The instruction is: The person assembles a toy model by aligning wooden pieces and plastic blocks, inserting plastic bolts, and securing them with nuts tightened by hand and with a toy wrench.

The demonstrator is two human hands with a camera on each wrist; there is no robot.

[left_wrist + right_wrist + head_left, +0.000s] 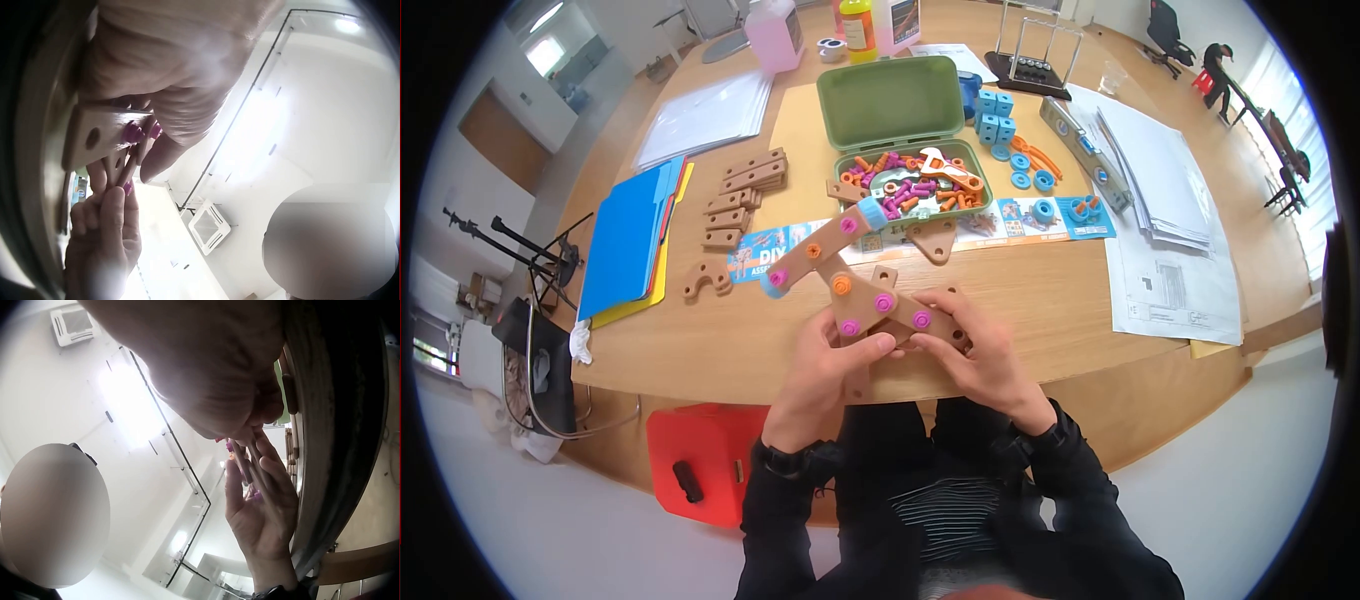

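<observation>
Both hands hold a toy assembly (866, 303) of brown perforated plates and bars, fastened with pink bolts and one orange bolt at the joint, near the table's front edge. My left hand (818, 362) grips its lower left side, thumb laid across the front. At the lower right bar (946, 328), my right hand (982, 350) pinches with thumb and fingers. A long bar with blue end pieces (825, 242) slants up from the assembly over the table. In the left wrist view, pink bolt heads (132, 132) stick out of a plate; the palm hides the rest.
A green toolbox (890, 100) stands open behind, filled with pink and orange bolts and a toy wrench (948, 170). Brown bars (735, 200) are stacked left, blue blocks (995, 118) right. Folders (625, 240) and papers (1170, 190) flank the sides; a triangular plate (933, 240) lies ahead.
</observation>
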